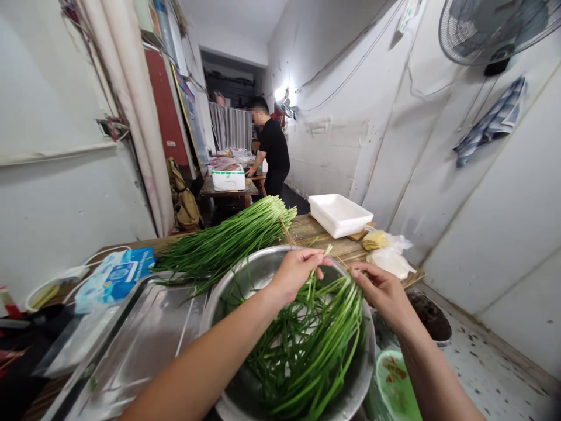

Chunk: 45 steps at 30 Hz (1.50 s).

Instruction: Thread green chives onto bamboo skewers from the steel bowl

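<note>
Wooden counter (315,231) carries steel bowl (245,280). Left hand (298,269) and right hand (381,289) both pinch chive stems (307,345) over bowl; uncut bundle (228,240) at 11 o'clock.

The round steel bowl (245,275) is cut off by the bottom edge, its base hidden under loose green chives (307,345). The grey wall fan (491,29) runs past the top edge. The distant person's face is blurred.

Even, fairly bright indoor light fills the narrow room, with a wall lamp (280,93) flaring white at the far end. Soft glare streaks the steel tray (144,333). Wide-angle distortion bends walls at the edges; shadows stay faint.
</note>
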Each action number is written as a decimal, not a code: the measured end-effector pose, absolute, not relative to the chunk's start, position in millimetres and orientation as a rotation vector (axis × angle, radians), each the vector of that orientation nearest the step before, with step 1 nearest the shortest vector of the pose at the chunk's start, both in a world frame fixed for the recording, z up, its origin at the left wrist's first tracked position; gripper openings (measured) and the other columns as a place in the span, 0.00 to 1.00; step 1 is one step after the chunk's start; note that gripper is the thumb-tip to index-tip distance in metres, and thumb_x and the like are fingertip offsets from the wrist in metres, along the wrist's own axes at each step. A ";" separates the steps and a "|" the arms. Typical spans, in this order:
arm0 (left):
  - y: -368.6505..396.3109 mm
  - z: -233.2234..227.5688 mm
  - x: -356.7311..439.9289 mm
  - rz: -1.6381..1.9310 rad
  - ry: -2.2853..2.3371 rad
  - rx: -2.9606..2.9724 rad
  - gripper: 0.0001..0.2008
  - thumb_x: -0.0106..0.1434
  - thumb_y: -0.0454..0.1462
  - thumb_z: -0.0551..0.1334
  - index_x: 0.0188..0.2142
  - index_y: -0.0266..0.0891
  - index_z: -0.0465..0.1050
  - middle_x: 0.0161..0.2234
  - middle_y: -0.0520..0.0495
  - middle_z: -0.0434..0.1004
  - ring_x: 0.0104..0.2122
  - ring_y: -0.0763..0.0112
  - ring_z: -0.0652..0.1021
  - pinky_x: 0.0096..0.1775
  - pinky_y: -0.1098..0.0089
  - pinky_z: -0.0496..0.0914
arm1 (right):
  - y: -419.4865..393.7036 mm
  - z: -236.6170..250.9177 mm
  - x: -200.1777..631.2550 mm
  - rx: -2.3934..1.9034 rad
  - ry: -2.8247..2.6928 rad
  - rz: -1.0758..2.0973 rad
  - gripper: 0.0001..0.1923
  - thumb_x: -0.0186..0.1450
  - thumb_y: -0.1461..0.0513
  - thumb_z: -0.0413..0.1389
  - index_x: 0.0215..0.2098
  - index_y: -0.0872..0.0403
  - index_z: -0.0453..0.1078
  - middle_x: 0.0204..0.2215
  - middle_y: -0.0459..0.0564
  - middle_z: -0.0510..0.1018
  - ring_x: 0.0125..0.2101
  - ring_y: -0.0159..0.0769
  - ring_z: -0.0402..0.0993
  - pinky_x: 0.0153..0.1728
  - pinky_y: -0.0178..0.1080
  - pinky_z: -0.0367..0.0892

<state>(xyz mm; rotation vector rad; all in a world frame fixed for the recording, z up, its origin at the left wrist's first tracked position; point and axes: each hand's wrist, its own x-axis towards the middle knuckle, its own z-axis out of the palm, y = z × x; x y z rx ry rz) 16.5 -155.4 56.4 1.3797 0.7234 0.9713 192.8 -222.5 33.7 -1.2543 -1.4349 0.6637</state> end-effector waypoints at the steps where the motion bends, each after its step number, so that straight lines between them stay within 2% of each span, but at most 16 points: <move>1: -155.6 55.3 16.7 0.967 0.701 1.336 0.13 0.56 0.37 0.58 0.38 0.31 0.71 0.33 0.41 0.76 0.20 0.80 0.69 0.27 0.75 0.62 | -221.3 33.8 191.0 -1.252 -1.460 0.649 0.15 0.58 0.53 0.53 0.36 0.56 0.70 0.32 0.49 0.75 0.33 0.36 0.70 0.32 0.34 0.65; 6: -159.0 53.9 20.8 0.966 0.641 1.181 0.11 0.54 0.35 0.61 0.38 0.31 0.71 0.33 0.41 0.75 0.26 0.75 0.74 0.24 0.79 0.61 | -216.5 36.6 185.3 -1.248 -1.532 0.618 0.15 0.58 0.53 0.53 0.37 0.56 0.71 0.36 0.51 0.75 0.37 0.38 0.69 0.39 0.37 0.63; 10: -160.8 58.4 22.7 0.948 0.621 1.064 0.08 0.55 0.31 0.60 0.37 0.31 0.71 0.33 0.42 0.75 0.30 0.72 0.76 0.25 0.79 0.63 | -215.6 37.0 186.5 -1.244 -1.551 0.627 0.16 0.59 0.54 0.52 0.38 0.56 0.71 0.37 0.51 0.75 0.38 0.38 0.69 0.40 0.38 0.63; 15: -162.5 60.2 22.5 0.950 0.605 1.011 0.08 0.55 0.31 0.61 0.36 0.31 0.72 0.35 0.40 0.74 0.33 0.71 0.76 0.26 0.79 0.66 | -215.6 35.8 188.5 -1.259 -1.577 0.602 0.15 0.59 0.54 0.52 0.37 0.56 0.71 0.36 0.51 0.76 0.38 0.39 0.70 0.40 0.38 0.64; 21: -161.9 60.6 20.7 0.910 0.602 1.007 0.06 0.56 0.30 0.60 0.34 0.30 0.72 0.36 0.39 0.74 0.33 0.70 0.76 0.24 0.81 0.66 | -216.6 36.8 187.6 -1.269 -1.576 0.587 0.15 0.59 0.54 0.52 0.37 0.56 0.71 0.37 0.51 0.76 0.38 0.38 0.70 0.40 0.37 0.64; 26: -160.4 60.3 19.3 0.905 0.589 0.938 0.07 0.57 0.28 0.58 0.35 0.30 0.72 0.35 0.40 0.74 0.33 0.71 0.76 0.25 0.80 0.68 | -217.1 36.7 187.2 -1.254 -1.569 0.592 0.15 0.59 0.54 0.52 0.37 0.56 0.72 0.37 0.51 0.76 0.37 0.38 0.70 0.40 0.37 0.64; 45: -162.5 58.7 20.8 0.947 0.609 0.941 0.06 0.56 0.29 0.59 0.35 0.30 0.72 0.35 0.39 0.75 0.33 0.70 0.76 0.25 0.80 0.68 | -217.1 38.9 185.9 -1.271 -1.558 0.595 0.15 0.58 0.55 0.53 0.37 0.55 0.72 0.37 0.50 0.76 0.38 0.38 0.71 0.41 0.38 0.65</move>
